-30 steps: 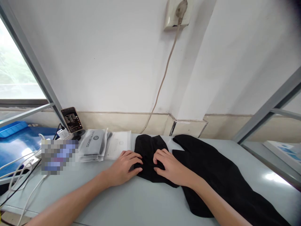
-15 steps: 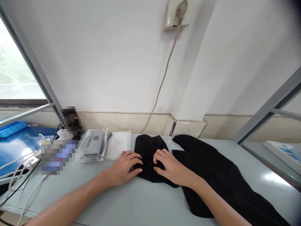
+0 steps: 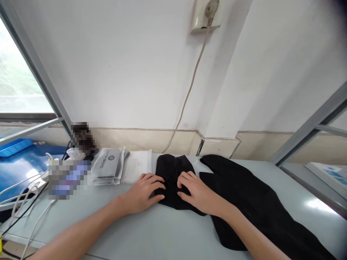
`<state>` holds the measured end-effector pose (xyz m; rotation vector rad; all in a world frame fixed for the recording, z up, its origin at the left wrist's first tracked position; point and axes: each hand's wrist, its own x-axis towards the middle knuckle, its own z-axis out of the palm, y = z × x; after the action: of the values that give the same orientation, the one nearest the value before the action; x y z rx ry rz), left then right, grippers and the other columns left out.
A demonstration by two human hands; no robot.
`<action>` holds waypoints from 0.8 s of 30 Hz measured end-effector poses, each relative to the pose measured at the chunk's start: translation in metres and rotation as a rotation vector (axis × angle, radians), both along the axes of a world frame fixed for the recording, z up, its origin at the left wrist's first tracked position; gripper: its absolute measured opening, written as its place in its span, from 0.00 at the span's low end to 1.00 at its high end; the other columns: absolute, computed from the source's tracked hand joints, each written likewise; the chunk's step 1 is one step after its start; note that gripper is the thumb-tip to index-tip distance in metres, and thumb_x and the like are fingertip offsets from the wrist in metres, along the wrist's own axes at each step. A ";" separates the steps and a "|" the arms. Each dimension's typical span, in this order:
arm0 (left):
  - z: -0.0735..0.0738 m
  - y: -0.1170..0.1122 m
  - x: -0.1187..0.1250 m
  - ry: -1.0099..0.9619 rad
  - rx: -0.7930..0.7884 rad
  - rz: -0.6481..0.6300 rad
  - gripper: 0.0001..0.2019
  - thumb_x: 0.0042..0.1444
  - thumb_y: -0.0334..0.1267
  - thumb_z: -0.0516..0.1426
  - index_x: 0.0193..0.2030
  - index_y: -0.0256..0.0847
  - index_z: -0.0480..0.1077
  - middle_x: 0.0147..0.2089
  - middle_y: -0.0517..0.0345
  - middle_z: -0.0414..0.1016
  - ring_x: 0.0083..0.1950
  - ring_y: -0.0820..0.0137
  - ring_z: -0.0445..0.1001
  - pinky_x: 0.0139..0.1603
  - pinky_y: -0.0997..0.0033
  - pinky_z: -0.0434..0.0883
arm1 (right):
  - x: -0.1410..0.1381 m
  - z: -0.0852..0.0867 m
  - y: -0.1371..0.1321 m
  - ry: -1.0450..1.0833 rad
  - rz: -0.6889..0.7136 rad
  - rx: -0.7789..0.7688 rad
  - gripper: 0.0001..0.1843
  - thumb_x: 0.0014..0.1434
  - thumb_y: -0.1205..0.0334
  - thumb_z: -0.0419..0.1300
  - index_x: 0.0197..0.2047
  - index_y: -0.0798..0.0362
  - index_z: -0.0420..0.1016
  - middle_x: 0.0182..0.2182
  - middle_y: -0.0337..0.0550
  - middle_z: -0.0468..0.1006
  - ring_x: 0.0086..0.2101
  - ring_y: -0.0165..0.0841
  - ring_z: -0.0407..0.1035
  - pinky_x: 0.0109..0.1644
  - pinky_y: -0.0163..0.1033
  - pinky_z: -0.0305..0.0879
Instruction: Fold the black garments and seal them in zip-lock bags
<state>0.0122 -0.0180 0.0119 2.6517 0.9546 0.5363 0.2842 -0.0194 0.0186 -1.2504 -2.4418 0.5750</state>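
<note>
A small black fabric piece (image 3: pixel 171 173) lies on the grey table (image 3: pixel 151 231), partly folded. My left hand (image 3: pixel 142 193) rests on its left edge, fingers curled and thumb pinching the cloth. My right hand (image 3: pixel 196 191) lies on its right part, fingers bent and pressing into the fabric. A long black garment (image 3: pixel 252 206) stretches from beside my right hand toward the lower right corner, under my right forearm.
Clear plastic packets (image 3: pixel 108 166) and a white flat packet (image 3: pixel 138 166) sit left of the cloth. White cables (image 3: pixel 24 195) trail off the left edge. A blue tray (image 3: pixel 13 146) lies far left. A cord (image 3: pixel 189 90) hangs from a wall socket (image 3: pixel 207 16).
Both hands stay on the small black piece with almost no movement. The view has shifted very slightly.
</note>
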 end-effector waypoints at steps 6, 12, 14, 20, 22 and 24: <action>0.001 -0.001 -0.001 0.009 0.005 -0.012 0.10 0.70 0.41 0.59 0.56 0.46 0.74 0.63 0.52 0.75 0.64 0.58 0.71 0.65 0.53 0.64 | 0.000 -0.001 -0.002 -0.010 -0.006 0.017 0.05 0.68 0.63 0.58 0.38 0.47 0.65 0.41 0.41 0.71 0.43 0.41 0.64 0.49 0.46 0.63; 0.001 -0.001 -0.001 0.005 -0.009 -0.025 0.21 0.68 0.51 0.60 0.62 0.45 0.70 0.64 0.50 0.73 0.65 0.56 0.69 0.67 0.52 0.62 | -0.002 -0.005 0.001 0.007 -0.012 0.044 0.05 0.70 0.63 0.56 0.39 0.48 0.65 0.40 0.41 0.71 0.43 0.41 0.64 0.49 0.47 0.63; 0.000 -0.001 -0.002 0.000 -0.005 -0.031 0.28 0.63 0.56 0.63 0.64 0.45 0.69 0.64 0.49 0.73 0.65 0.54 0.69 0.68 0.51 0.62 | -0.002 -0.005 0.002 0.029 -0.031 0.048 0.06 0.71 0.62 0.54 0.39 0.48 0.65 0.39 0.41 0.72 0.43 0.41 0.64 0.49 0.47 0.63; -0.003 0.002 -0.001 -0.013 0.029 0.005 0.11 0.70 0.44 0.58 0.55 0.46 0.75 0.58 0.52 0.77 0.61 0.57 0.71 0.64 0.54 0.64 | 0.004 0.008 -0.002 0.003 0.033 -0.147 0.20 0.60 0.45 0.67 0.49 0.45 0.70 0.48 0.43 0.72 0.50 0.46 0.64 0.56 0.51 0.64; -0.004 0.003 0.000 -0.039 0.043 0.018 0.08 0.72 0.40 0.56 0.50 0.46 0.76 0.56 0.54 0.78 0.59 0.59 0.73 0.63 0.56 0.64 | 0.007 0.010 -0.004 -0.025 0.072 -0.223 0.33 0.50 0.46 0.75 0.55 0.43 0.69 0.53 0.44 0.70 0.54 0.48 0.63 0.58 0.52 0.64; -0.004 0.005 0.001 -0.067 0.046 0.023 0.08 0.73 0.38 0.54 0.48 0.45 0.76 0.53 0.55 0.80 0.57 0.61 0.74 0.62 0.57 0.64 | 0.008 0.008 -0.005 -0.012 0.067 -0.202 0.27 0.56 0.53 0.70 0.57 0.43 0.68 0.54 0.43 0.71 0.54 0.46 0.64 0.59 0.51 0.64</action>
<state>0.0133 -0.0129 0.0075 2.6477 0.9656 0.6557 0.2925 -0.0240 0.0269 -1.2527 -2.4934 0.8541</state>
